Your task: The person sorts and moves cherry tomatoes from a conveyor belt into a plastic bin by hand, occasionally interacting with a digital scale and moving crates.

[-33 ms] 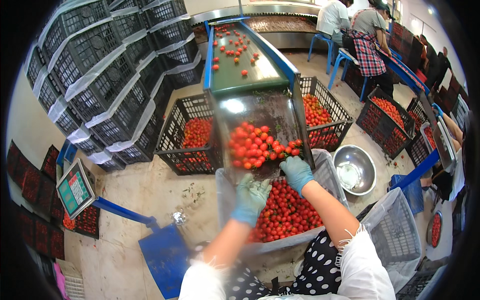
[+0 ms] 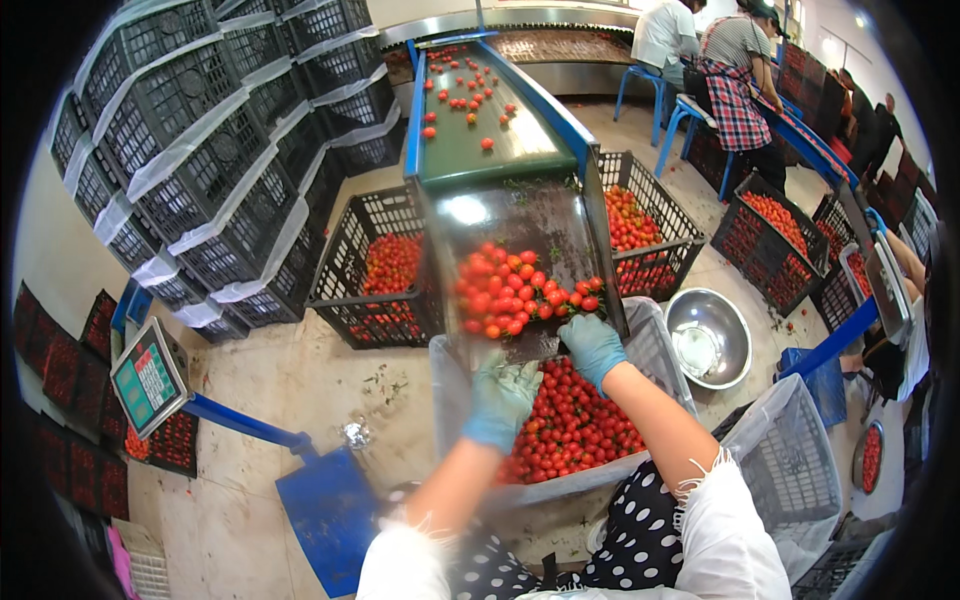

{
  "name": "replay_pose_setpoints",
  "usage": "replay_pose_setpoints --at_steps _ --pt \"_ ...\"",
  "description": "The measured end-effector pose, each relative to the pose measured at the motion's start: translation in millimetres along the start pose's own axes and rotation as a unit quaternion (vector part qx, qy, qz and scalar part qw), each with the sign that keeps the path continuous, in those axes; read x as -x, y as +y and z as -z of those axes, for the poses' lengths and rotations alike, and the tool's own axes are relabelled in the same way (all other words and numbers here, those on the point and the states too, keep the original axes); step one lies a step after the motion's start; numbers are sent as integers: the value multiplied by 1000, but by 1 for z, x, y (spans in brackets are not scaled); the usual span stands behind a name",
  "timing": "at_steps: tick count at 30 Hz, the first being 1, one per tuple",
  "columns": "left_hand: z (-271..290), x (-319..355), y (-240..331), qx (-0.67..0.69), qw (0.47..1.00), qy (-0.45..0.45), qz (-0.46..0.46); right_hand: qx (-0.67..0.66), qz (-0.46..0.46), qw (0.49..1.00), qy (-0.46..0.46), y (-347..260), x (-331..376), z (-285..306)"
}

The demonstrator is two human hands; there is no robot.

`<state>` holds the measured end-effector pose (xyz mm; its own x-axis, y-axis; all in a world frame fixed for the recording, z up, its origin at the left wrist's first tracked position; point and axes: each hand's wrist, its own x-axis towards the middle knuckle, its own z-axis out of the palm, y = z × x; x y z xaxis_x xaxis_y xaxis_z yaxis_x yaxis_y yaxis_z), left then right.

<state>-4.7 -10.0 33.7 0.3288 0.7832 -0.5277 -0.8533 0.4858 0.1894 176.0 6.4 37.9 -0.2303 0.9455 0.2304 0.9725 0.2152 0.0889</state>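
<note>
Small red tomatoes (image 2: 505, 290) lie bunched at the lower end of a dark metal chute (image 2: 520, 215). Below its lip stands a crate lined with clear plastic (image 2: 675, 365), holding many loose tomatoes (image 2: 580, 425). My left hand (image 2: 503, 400), in a blue-green glove, is over the crate's left part, palm turned inward, fingers spread and holding nothing visible. At the chute's lip, my right hand (image 2: 594, 349), gloved alike, has its fingers curled in beside the lowest tomatoes. Whatever those fingers may hold is hidden.
Black crates of tomatoes flank the chute, one left (image 2: 375, 315) and one right (image 2: 675, 235). A green conveyor belt (image 2: 490, 120) carries scattered tomatoes. A steel bowl (image 2: 708, 338) sits right; a blue platform scale (image 2: 325, 520) left. Stacked crates (image 2: 190, 150) tower behind. People (image 2: 740, 70) work farther off.
</note>
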Motion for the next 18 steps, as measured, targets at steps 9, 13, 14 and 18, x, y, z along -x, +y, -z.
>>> replay_pose_setpoints --at_steps 9,13,14,18 --pt "18 -18 -9 -26 999 0 19 -234 -118 965 3 17 -6 15" --pt "15 -14 -9 -23 999 3 23 -159 -118 977 79 19 -9 -10" --pt "14 -14 -8 -19 1000 6 22 -148 -115 980 64 18 -11 -12" --pt "16 -17 -7 -6 1000 16 26 -242 -107 964 -27 3 -14 -16"
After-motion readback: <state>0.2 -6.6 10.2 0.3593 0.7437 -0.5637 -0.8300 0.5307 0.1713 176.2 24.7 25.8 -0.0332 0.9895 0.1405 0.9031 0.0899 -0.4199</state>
